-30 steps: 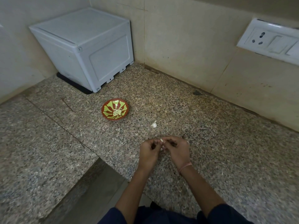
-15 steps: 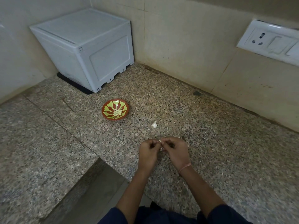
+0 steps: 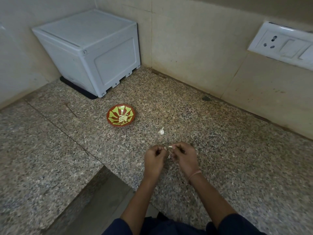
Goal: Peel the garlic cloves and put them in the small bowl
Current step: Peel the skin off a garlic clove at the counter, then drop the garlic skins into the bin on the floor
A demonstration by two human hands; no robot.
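Just above the granite counter, my left hand [image 3: 155,158] and my right hand [image 3: 184,156] meet fingertip to fingertip. My right fingers pinch a small pale garlic clove [image 3: 170,147]; my left fingers pinch a strip of its skin beside it. A thin thread of peel hangs between the hands. Another unpeeled clove [image 3: 161,131] lies on the counter beyond my hands. Farther back to the left stands the small red bowl [image 3: 130,110] with a green pattern, and peeled pale cloves [image 3: 123,118] lie at its centre.
A white plastic box [image 3: 89,51] on a black mat fills the back left corner. Tiled walls close off the rear and right, with a white socket panel [image 3: 281,45] on the right wall. The counter edge drops away in a notch at my lower left.
Both hands stay in the same place, and their fingertips have drawn slightly apart around the clove. The bowl and the loose clove have not moved.
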